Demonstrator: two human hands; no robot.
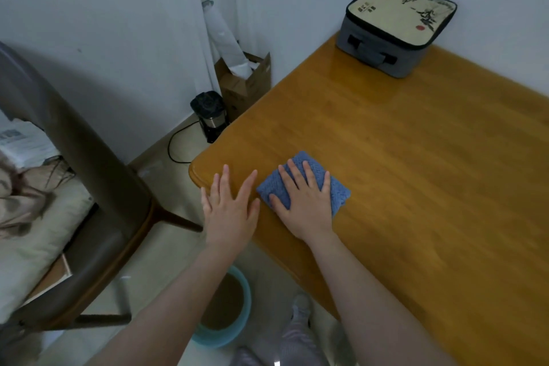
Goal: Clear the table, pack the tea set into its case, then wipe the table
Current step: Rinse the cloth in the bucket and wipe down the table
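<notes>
Right hand point(306, 205) flat, fingers spread, pressing blue cloth point(340, 192) near table point(416, 157) near-left corner. Left hand point(230, 205) open, fingers straight, at table edge. Cloth soft, light, likely bunches; press palm at centre.

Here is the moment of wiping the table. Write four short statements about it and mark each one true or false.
1. The right hand presses flat on the blue cloth. True.
2. The case stands open on the table. False: its lid is shut.
3. The left hand grips a teacup. False: it holds nothing, and its fingers are straight.
4. A light-blue bin stands on the floor beside the table. True.
</notes>
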